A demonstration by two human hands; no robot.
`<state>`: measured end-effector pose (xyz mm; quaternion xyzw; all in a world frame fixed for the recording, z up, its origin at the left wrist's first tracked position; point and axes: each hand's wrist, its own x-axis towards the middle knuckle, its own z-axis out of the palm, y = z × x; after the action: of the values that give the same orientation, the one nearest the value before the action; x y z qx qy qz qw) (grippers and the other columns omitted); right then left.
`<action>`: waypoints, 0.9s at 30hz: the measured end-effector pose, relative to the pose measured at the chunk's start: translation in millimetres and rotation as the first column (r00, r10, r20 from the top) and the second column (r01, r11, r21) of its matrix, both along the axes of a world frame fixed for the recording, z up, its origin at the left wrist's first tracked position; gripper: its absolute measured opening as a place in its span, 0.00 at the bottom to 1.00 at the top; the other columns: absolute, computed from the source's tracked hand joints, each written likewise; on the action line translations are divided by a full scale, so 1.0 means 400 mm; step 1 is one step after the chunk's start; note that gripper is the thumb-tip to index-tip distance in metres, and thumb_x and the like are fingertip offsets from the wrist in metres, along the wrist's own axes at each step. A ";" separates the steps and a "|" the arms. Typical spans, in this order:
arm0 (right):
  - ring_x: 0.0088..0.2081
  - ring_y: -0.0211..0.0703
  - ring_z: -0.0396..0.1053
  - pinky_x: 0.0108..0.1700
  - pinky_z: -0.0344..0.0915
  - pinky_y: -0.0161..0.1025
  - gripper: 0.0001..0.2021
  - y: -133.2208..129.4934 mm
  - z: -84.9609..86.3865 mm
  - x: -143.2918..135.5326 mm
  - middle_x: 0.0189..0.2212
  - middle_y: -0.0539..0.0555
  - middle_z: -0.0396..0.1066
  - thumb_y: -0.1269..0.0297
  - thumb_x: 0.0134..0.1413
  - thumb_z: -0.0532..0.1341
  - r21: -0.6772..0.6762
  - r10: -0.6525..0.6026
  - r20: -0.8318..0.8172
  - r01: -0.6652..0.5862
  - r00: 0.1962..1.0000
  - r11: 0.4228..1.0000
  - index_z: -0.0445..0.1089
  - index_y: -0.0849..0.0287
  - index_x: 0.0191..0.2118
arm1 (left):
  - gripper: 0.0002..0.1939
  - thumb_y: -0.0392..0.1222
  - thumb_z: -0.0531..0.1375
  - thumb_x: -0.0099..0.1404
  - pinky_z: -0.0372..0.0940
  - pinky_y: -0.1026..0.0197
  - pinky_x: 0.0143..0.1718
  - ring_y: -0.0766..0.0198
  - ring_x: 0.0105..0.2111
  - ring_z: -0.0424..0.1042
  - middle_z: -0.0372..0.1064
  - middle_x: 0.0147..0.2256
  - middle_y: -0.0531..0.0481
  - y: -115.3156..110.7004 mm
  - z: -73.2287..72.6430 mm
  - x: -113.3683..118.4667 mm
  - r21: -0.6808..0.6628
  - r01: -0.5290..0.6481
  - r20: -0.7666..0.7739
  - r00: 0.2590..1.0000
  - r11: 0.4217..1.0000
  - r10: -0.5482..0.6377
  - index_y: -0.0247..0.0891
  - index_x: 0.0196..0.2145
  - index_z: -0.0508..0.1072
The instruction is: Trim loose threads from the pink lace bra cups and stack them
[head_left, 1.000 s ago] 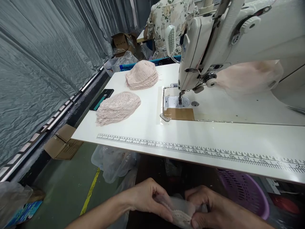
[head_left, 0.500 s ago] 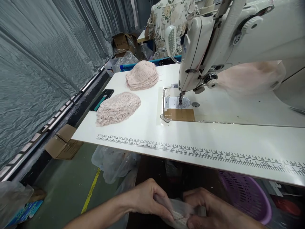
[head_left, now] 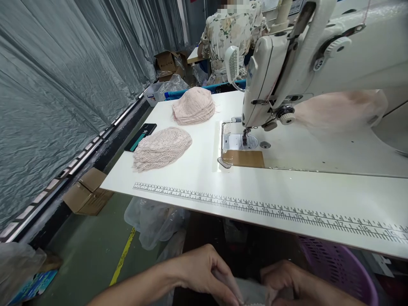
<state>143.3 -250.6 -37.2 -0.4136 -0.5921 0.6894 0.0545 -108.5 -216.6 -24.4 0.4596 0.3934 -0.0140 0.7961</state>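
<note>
Below the table's front edge, my left hand (head_left: 213, 276) pinches one side of a thin, pale, see-through fabric piece (head_left: 253, 291). The other side of it is gripped by my right hand (head_left: 285, 280), whose lower fingers are cut off by the frame's bottom edge. On the white table (head_left: 200, 178) lie two stacks of pink lace pieces, a nearer stack (head_left: 162, 146) and a farther stack (head_left: 195, 105). A white sewing machine (head_left: 264, 80) stands right of them, its needle area above a metal plate.
A dark phone-like object (head_left: 140, 137) lies by the table's left edge. Sheer pink fabric (head_left: 344, 110) sits behind the machine head. A purple basket (head_left: 347, 272) is under the table at right, a cardboard box (head_left: 87, 193) on the floor at left. A person (head_left: 228, 38) sits beyond.
Both hands and the fabric between them sit slightly lower and further right in the picture. The view has shifted a little, so the table and machine appear slightly lower.
</note>
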 end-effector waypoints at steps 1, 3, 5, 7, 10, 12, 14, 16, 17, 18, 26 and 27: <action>0.38 0.44 0.69 0.41 0.61 0.37 0.04 0.006 0.006 0.000 0.32 0.50 0.72 0.66 0.50 0.64 -0.011 0.001 -0.025 -0.001 1.000 1.000 0.77 0.56 0.30 | 0.24 0.56 0.73 0.40 0.65 0.69 0.34 0.69 0.26 0.69 0.74 0.26 0.54 0.001 0.001 -0.004 -0.012 -0.003 -0.005 1.000 1.000 0.003 0.40 0.33 0.82; 0.34 0.41 0.68 0.37 0.60 0.35 0.04 0.016 0.014 -0.001 0.28 0.49 0.71 0.68 0.48 0.64 -0.033 -0.001 -0.082 -0.002 0.997 0.999 0.78 0.57 0.28 | 0.21 0.54 0.73 0.40 0.65 0.68 0.33 0.68 0.26 0.69 0.74 0.25 0.54 0.002 0.005 -0.015 -0.025 -0.013 -0.022 1.000 1.000 0.012 0.40 0.31 0.82; 0.31 0.38 0.66 0.33 0.58 0.34 0.04 0.022 0.016 0.001 0.26 0.49 0.69 0.65 0.47 0.66 -0.058 -0.012 -0.148 0.004 0.989 0.998 0.79 0.58 0.28 | 0.19 0.52 0.73 0.41 0.65 0.68 0.32 0.69 0.25 0.69 0.74 0.24 0.53 0.003 0.006 -0.026 -0.010 -0.028 -0.052 0.998 1.000 0.027 0.39 0.30 0.82; 0.29 0.37 0.64 0.30 0.56 0.32 0.08 0.022 0.010 0.010 0.26 0.49 0.68 0.60 0.45 0.68 -0.101 -0.040 -0.230 0.017 0.972 0.995 0.79 0.60 0.28 | 0.17 0.50 0.73 0.42 0.63 0.69 0.29 0.70 0.23 0.68 0.73 0.22 0.53 0.001 0.005 -0.037 0.007 -0.047 -0.081 0.996 0.999 0.048 0.39 0.29 0.82; 0.29 0.37 0.65 0.30 0.57 0.33 0.13 0.003 -0.012 0.030 0.25 0.49 0.68 0.55 0.41 0.71 -0.217 -0.140 -0.340 0.068 0.930 0.974 0.79 0.60 0.30 | 0.17 0.50 0.75 0.38 0.60 0.69 0.26 0.72 0.21 0.65 0.70 0.19 0.53 -0.007 -0.005 -0.053 -0.012 -0.119 -0.102 0.988 0.993 0.117 0.38 0.25 0.81; 0.32 0.39 0.67 0.34 0.59 0.33 0.16 -0.021 -0.030 0.040 0.27 0.48 0.70 0.54 0.37 0.73 -0.303 -0.248 -0.390 0.131 0.887 0.944 0.78 0.58 0.32 | 0.20 0.53 0.75 0.35 0.58 0.70 0.25 0.72 0.19 0.62 0.67 0.17 0.53 -0.014 -0.015 -0.061 -0.026 -0.196 -0.101 0.976 0.980 0.193 0.36 0.23 0.80; 0.37 0.40 0.68 0.37 0.59 0.33 0.19 -0.050 -0.048 0.041 0.31 0.48 0.71 0.54 0.35 0.75 -0.368 -0.344 -0.431 0.185 0.834 0.911 0.77 0.55 0.36 | 0.21 0.54 0.75 0.34 0.57 0.70 0.24 0.73 0.19 0.61 0.66 0.16 0.54 -0.020 -0.025 -0.067 -0.033 -0.257 -0.096 0.963 0.966 0.253 0.36 0.22 0.80; 0.39 0.39 0.68 0.38 0.58 0.32 0.24 -0.077 -0.063 0.034 0.35 0.47 0.72 0.54 0.36 0.74 -0.406 -0.416 -0.461 0.231 0.784 0.884 0.75 0.52 0.43 | 0.22 0.55 0.75 0.34 0.57 0.69 0.24 0.73 0.19 0.61 0.66 0.17 0.53 -0.024 -0.032 -0.072 -0.047 -0.298 -0.091 0.952 0.954 0.293 0.35 0.21 0.79; 0.39 0.38 0.68 0.38 0.58 0.32 0.26 -0.089 -0.069 0.029 0.36 0.47 0.71 0.55 0.38 0.74 -0.419 -0.444 -0.470 0.251 0.763 0.873 0.73 0.51 0.46 | 0.22 0.55 0.75 0.34 0.56 0.69 0.24 0.72 0.19 0.61 0.66 0.17 0.53 -0.025 -0.034 -0.075 -0.053 -0.313 -0.089 0.947 0.948 0.308 0.35 0.21 0.79; 0.38 0.36 0.67 0.37 0.58 0.31 0.27 -0.098 -0.074 0.023 0.38 0.47 0.71 0.56 0.40 0.73 -0.430 -0.471 -0.474 0.271 0.744 0.861 0.70 0.48 0.50 | 0.22 0.55 0.75 0.34 0.56 0.69 0.24 0.72 0.19 0.61 0.66 0.17 0.53 -0.026 -0.035 -0.077 -0.058 -0.329 -0.087 0.942 0.943 0.323 0.34 0.21 0.79; 0.36 0.33 0.66 0.37 0.57 0.32 0.21 -0.125 -0.095 -0.022 0.38 0.46 0.70 0.63 0.53 0.68 -0.445 -0.578 -0.513 0.379 0.635 0.811 0.65 0.47 0.53 | 0.24 0.58 0.75 0.35 0.54 0.69 0.24 0.72 0.20 0.60 0.64 0.16 0.53 -0.039 -0.036 -0.095 -0.035 -0.362 -0.099 0.929 0.931 0.357 0.34 0.20 0.78; 0.35 0.33 0.66 0.36 0.57 0.32 0.21 -0.127 -0.097 -0.026 0.37 0.46 0.70 0.64 0.53 0.67 -0.448 -0.586 -0.510 0.387 0.630 0.806 0.65 0.48 0.53 | 0.25 0.58 0.75 0.35 0.54 0.69 0.24 0.72 0.20 0.60 0.64 0.16 0.53 -0.041 -0.039 -0.098 -0.035 -0.366 -0.103 0.927 0.930 0.361 0.34 0.21 0.78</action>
<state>133.1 -301.3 -76.0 -0.3089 -0.2931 0.8249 0.3718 -147.6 -233.0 -40.0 0.3562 0.5087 0.1014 0.7772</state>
